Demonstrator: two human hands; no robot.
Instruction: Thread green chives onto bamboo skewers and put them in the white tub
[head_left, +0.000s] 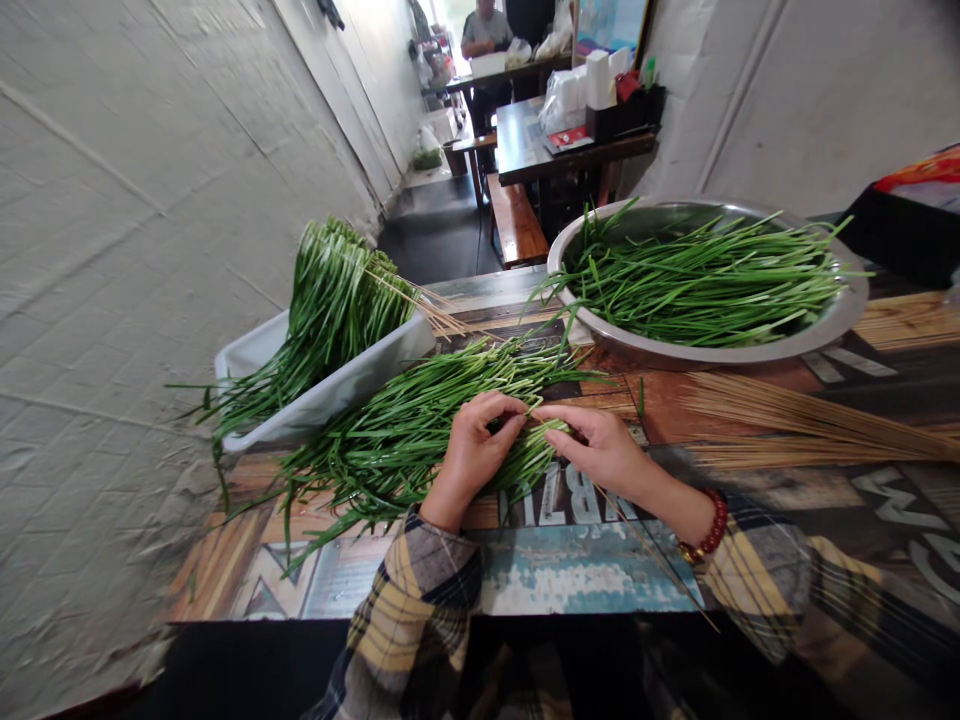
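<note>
A loose heap of green chives (405,420) lies across the patterned table (570,575) in front of me. My left hand (472,450) rests on the heap's right end, fingers curled and pinching some stalks. My right hand (596,445) meets it from the right, its fingers closed on the same bunch. A thin bamboo skewer (652,560) runs from under my right hand toward my wrist. A red bead bracelet (712,525) sits on that wrist.
A white tub (330,390) at the left holds skewered chive bundles (337,300). A big metal basin (832,320) of loose chives stands behind at the right. Bare skewers (810,425) lie piled at right. Benches, tables and a seated person (484,30) are behind.
</note>
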